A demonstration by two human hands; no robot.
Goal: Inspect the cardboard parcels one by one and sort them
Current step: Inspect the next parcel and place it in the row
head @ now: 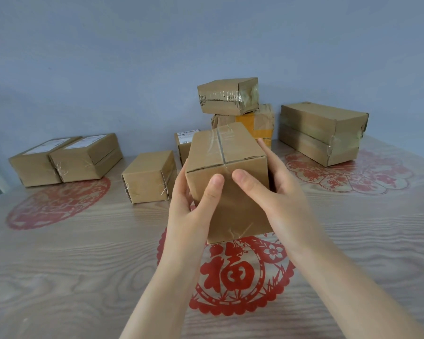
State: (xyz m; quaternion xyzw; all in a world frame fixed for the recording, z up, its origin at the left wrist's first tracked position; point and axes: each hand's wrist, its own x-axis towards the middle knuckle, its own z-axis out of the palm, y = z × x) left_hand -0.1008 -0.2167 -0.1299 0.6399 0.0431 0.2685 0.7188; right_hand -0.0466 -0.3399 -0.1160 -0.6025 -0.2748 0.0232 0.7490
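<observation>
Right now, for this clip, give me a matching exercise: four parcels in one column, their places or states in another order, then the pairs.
Parcels
1. held parcel
2. crumpled taped parcel
3. long parcel
4. two labelled parcels

Places or states
A. side by side at the table's far left
B. lifted off the table in both hands
C. alone at the far right, by the wall
D. stacked on top of another parcel

Pairs: 1-B, 2-D, 3-C, 4-A

Matt cardboard parcel (228, 167) w/ glossy clear tape; table (83, 265) smooth wood-grain, slight sheen.
</observation>
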